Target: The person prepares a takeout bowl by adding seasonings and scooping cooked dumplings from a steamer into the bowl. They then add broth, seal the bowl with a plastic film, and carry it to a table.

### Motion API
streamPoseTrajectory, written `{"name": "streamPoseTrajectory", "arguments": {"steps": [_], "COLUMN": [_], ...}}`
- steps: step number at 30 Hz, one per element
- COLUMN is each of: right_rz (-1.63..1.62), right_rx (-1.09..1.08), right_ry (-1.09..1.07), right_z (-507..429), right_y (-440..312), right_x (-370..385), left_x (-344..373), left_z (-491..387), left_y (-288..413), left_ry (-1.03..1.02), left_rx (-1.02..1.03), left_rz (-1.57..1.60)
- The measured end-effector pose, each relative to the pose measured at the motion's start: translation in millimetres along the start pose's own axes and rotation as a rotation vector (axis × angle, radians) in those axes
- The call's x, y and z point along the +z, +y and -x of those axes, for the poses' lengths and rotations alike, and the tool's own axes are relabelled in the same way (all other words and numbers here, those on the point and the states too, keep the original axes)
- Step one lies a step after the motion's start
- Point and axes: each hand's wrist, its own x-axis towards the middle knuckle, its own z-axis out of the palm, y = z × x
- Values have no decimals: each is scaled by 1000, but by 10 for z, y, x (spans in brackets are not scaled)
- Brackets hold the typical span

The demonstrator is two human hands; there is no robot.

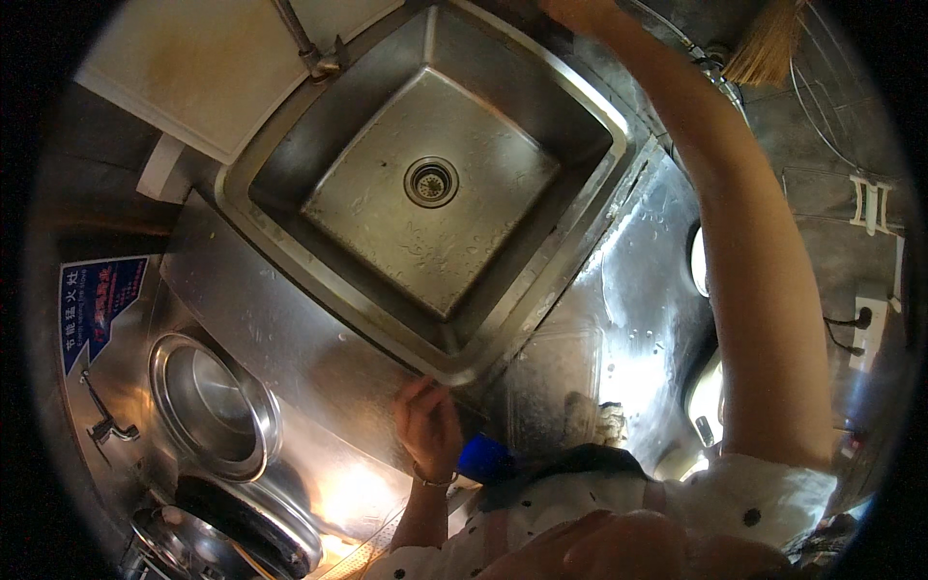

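Note:
A square stainless steel sink [341,267] with wet walls lies before me. Water drops dot its floor around the round drain strainer [431,183]. At the near corner of the rim is my left hand [428,428], fingers bent, a bracelet on the wrist; whether it grips anything is unclear. My right arm stretches past the sink's right side. Only part of my right hand [576,13] shows at the top edge, dark and cut off, so its fingers and anything in them are hidden. A metal tap [319,61] stands at the sink's far left edge.
A stained white board [196,80] lies beyond the tap. Left are a round steel pot [210,409], a second tap [109,429] and a dark-sided pan [239,533]. A blue object [484,458] sits near my body. At right are a straw broom [765,47] and power strip [870,326].

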Motion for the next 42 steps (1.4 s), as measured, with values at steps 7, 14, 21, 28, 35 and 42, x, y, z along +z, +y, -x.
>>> {"name": "streamPoseTrajectory", "arguments": {"steps": [7,14,21,28,35,42], "right_rz": [-367,-1018,-703,-1043,-1693,-1460], "right_rx": [-15,419,2001,2485,2541,2384], "right_ry": [296,-20,-49,-413,338,693], "right_z": [1041,4105,7113,8072,8117,8389], "right_y": [-1131,-2228,-3068,-4983,-5340,-5473], "right_x": [-802,-2266,-3592,-3617,-3472,-3339], "left_x": [-106,1,766,1827,2452,2633], "left_z": [59,269,807,2127,3232,3695], "left_y": [184,693,1512,2022,2150,2006], "left_ry": [-46,-199,-727,-1612,-1961,-1968], "left_rx": [17,55,244,83,-524,-501], "left_rz": [-27,167,467,581,377,360]}}
